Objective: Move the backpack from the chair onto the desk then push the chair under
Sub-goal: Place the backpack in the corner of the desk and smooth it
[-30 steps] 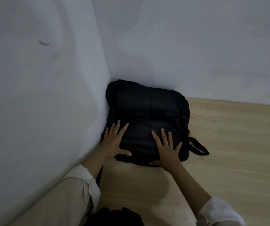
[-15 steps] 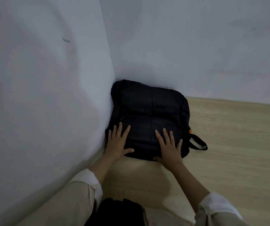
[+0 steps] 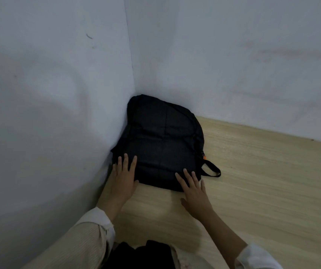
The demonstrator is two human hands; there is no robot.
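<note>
Resting flat with fingers spread, the left hand (image 3: 123, 176) lay on the near left corner of the black backpack (image 3: 161, 142), gripping nothing. Equally flat and splayed, the right hand (image 3: 193, 191) had only its fingertips on the near right edge. That bag lay flat on the pale wooden desk (image 3: 262, 181), tucked into the corner of the white walls (image 3: 233, 55), its strap loop (image 3: 211, 169) trailing right.

One black backpack (image 3: 161, 144) in the desk's (image 3: 262, 181) far left corner; one carry loop (image 3: 211, 168) (its right side); two hands, left hand (image 3: 123, 177) and right hand (image 3: 193, 189); two white walls (image 3: 233, 55).
</note>
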